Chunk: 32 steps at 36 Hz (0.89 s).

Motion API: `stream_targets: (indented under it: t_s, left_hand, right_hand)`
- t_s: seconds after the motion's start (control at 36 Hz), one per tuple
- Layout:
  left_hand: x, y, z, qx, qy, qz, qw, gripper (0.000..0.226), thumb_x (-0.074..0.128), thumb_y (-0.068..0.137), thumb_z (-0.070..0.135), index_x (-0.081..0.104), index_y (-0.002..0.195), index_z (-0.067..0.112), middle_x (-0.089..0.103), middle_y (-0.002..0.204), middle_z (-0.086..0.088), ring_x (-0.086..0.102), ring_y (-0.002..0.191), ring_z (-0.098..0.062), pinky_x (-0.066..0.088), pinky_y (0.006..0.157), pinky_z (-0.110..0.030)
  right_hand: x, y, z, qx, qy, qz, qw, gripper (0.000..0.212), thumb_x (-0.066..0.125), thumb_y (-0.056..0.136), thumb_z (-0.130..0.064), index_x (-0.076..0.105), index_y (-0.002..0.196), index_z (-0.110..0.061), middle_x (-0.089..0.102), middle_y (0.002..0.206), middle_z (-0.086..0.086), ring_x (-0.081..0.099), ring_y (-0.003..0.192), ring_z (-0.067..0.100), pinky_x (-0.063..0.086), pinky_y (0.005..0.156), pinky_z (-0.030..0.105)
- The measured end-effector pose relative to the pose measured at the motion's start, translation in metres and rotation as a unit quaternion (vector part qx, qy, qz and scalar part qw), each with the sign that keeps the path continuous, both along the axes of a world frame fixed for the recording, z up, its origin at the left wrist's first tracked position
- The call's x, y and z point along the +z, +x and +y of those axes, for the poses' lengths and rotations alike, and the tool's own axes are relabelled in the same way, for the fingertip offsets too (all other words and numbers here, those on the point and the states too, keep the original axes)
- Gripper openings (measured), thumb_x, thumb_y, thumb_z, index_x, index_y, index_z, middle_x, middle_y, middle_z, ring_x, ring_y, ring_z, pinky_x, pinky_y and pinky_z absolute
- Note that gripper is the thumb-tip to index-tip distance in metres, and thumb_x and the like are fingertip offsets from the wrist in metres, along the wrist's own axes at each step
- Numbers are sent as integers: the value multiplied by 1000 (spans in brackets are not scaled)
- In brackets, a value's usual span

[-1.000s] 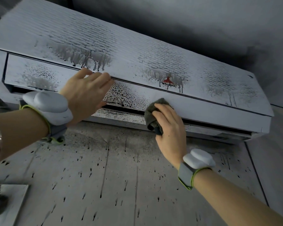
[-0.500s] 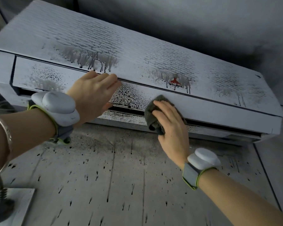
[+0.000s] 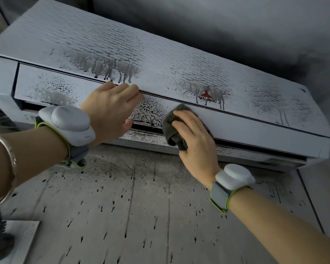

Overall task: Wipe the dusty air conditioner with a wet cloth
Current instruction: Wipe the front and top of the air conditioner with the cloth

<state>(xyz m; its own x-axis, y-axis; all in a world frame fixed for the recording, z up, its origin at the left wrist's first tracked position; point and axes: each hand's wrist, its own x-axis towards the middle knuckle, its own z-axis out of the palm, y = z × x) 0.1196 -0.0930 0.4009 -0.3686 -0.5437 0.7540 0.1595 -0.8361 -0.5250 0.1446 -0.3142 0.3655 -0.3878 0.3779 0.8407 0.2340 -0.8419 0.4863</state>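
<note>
A white wall-mounted air conditioner (image 3: 160,60) fills the upper half of the view, streaked and speckled with dark dust; a red logo sits right of centre. My right hand (image 3: 195,138) presses a grey cloth (image 3: 171,126) against the lower flap, just right of a black speckled patch (image 3: 149,111). The flap to the right of the cloth looks clean. My left hand (image 3: 109,109) lies flat on the flap left of that patch, fingers along the seam under the front panel, holding nothing.
The wall (image 3: 133,206) below the unit is spattered with dark drips. A white bracket with a screw (image 3: 0,235) sticks out at the bottom left. Both wrists wear white bands. The dark ceiling corner is above the unit.
My right hand with the cloth has shifted slightly up and left on the flap toward the speckled patch. The left hand keeps its place on the flap.
</note>
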Motion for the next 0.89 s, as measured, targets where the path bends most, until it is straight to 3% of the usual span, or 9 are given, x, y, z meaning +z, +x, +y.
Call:
stream_targets:
  t_s: [0.17,0.33,0.5,0.61,0.89]
  left_hand:
    - [0,1,1,-5,3,-4,1000,50,81,56,22,65,98,0,63,90,-13,64,76,-31,53,66,-39]
    - [0,1,0,-8,0,-2,1000,50,82,55,21,65,98,1,62,91,-13,64,78,-31,52,66,-39]
    - [-1,5,1,-29,5,-6,1000,53,83,55,22,65,100,1,63,92,-12,64,79,-30,54,65,-38]
    - [-2,6,2,-27,4,-9,1000,53,82,57,23,65,102,1,63,93,-12,64,80,-30,53,66,-39]
    - [-2,2,1,-15,-2,-8,1000,52,83,55,24,65,98,2,63,91,-11,64,78,-29,53,64,-35]
  right_hand:
    - [8,-4,13,45,46,5,998,48,68,62,8,61,108,-5,49,132,17,49,120,36,51,88,43]
    - [-15,20,9,5,-22,6,1000,57,75,51,7,62,105,-5,36,131,6,37,124,26,48,90,38]
    - [8,7,22,47,-7,-26,999,51,67,57,9,62,106,-4,54,127,14,37,122,25,46,93,41]
    - [16,4,34,80,40,-39,995,44,53,65,0,62,108,-5,55,127,13,41,122,26,43,98,38]
    - [-9,21,32,37,-26,-8,999,57,69,56,4,56,110,-10,43,133,8,36,127,26,48,92,39]
